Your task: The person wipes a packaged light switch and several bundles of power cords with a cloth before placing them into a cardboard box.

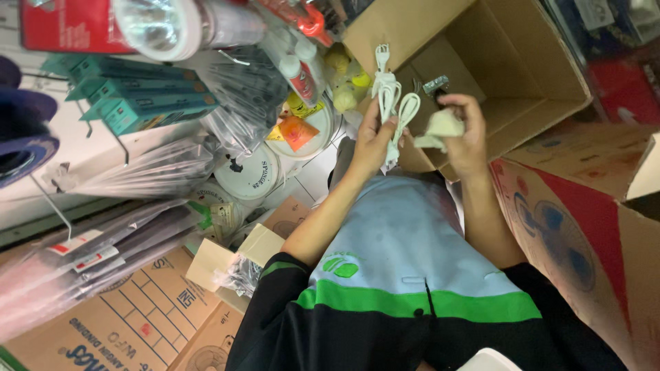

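Note:
My left hand (373, 143) is shut on a coiled white power cord (389, 96), and the cord's plug (382, 52) points up and away from me. Beside it, my right hand (467, 134) grips a crumpled cream piece of cloth or paper (440, 128), which nearly touches the cord. Both hands are raised in front of my chest, before an open brown cardboard box (529, 62). A small metal part (436, 84) shows just above my right fingers, inside the box.
To the left are stacked teal boxes (134, 96), a large flashlight (165, 24), bottles with red labels (300, 72), clear plastic bags (137, 178) and round white lids (256, 172). Printed cartons (130, 323) lie at lower left. A carton with a fan picture (570, 233) stands on the right.

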